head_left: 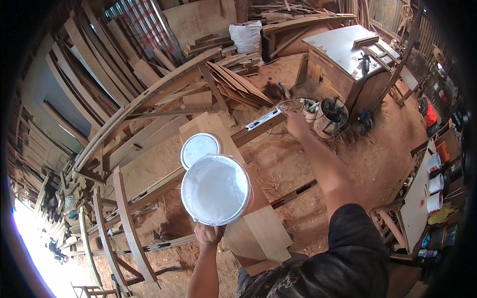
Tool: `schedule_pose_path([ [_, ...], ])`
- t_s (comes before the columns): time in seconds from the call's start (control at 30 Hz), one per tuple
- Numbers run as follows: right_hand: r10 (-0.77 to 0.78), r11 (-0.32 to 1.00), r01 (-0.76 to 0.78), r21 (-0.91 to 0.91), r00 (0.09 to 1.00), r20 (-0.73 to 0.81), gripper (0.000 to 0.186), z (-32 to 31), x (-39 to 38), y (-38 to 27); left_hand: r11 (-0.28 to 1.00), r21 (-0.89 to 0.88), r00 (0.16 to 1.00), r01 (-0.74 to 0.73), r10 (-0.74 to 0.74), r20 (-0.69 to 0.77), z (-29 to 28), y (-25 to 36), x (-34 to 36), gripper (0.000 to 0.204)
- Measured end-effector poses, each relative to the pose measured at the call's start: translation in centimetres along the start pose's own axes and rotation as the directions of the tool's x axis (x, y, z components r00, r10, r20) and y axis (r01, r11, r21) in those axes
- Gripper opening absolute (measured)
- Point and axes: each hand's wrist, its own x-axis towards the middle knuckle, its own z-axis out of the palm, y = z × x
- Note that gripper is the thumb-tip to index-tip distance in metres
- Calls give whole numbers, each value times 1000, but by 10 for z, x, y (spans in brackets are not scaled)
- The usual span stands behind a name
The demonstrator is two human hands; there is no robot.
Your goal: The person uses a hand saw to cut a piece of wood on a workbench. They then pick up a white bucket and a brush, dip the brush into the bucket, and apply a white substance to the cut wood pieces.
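Note:
A round white bucket [215, 189] holds smooth white paste, its open mouth facing up. My left hand [208, 233] is closed against the bucket's near side, its fingers partly hidden below the rim. A white round lid [200, 150] lies just beyond it on a long plywood board [263, 228]. Farther right, my right hand [298, 125] reaches out over the far end of a wooden beam [256, 133]. Its fingers are curled round a small tool I cannot make out. Close to those fingers, a white smeared patch [263, 119] covers the beam's top.
Curved wooden frames [130, 226] stand at left, with planks [94, 64] leaning behind. Beyond my right hand are a dirty bucket [332, 118] and a white-topped workbench [348, 47] with a drill-like tool. A side table [416, 211] with white tubs stands at right.

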Motion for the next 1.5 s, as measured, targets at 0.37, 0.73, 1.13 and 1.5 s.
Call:
schedule_pose_path([
  [0.37,-8,999,11,49,997,-74,52,-10,-19,-9,999,13,999,-46,46,-11,-16,5,0,21],
  [0.73,32,985,-59,163,987,160,57,-20,-45,-35,997,41,997,-71,71,12,-12,7,7,40],
  [1.13,-54,970,18,241,989,141,53,-15,-16,-58,1000,12,999,16,-16,29,-15,19,12,42],
  [1.5,-239,926,252,280,968,-80,64,36,-88,-93,1000,25,999,5,-4,-43,-4,6,1,40],
])
